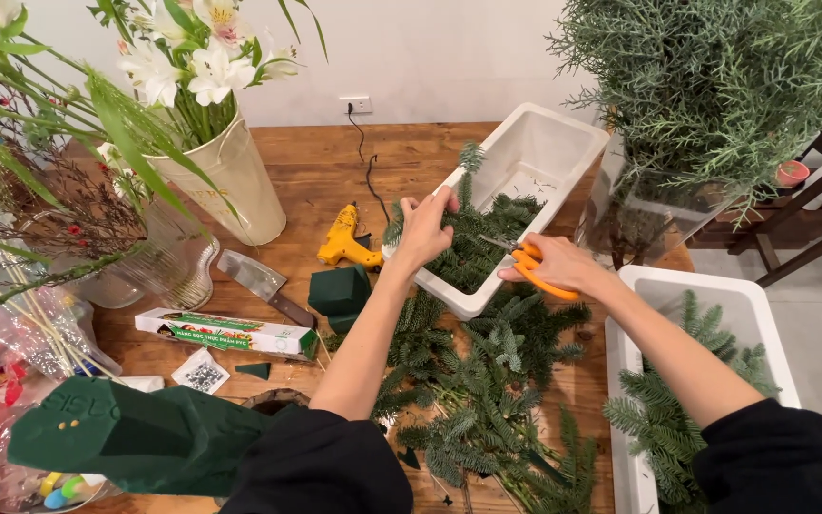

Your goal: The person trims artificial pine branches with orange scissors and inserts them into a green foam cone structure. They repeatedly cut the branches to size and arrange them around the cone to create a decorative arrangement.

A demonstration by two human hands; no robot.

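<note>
Fir sprigs (473, 249) fill the white planter (563, 143) on the table (316, 176).
Left hand (425, 228) clasps a sprig; right hand (558, 265) grips orange scissors (525, 262); glue gun (346, 240) and foam block (340, 290) sit nearby.

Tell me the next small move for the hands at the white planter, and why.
Probably snip the sprig: the left hand holds a fir sprig upright in the white planter, and the right hand has orange scissors pointed toward it.

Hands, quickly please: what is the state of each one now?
Left hand: closed on a green fir sprig standing in the white rectangular plastic planter.
Right hand: closed on orange-handled scissors.
</note>
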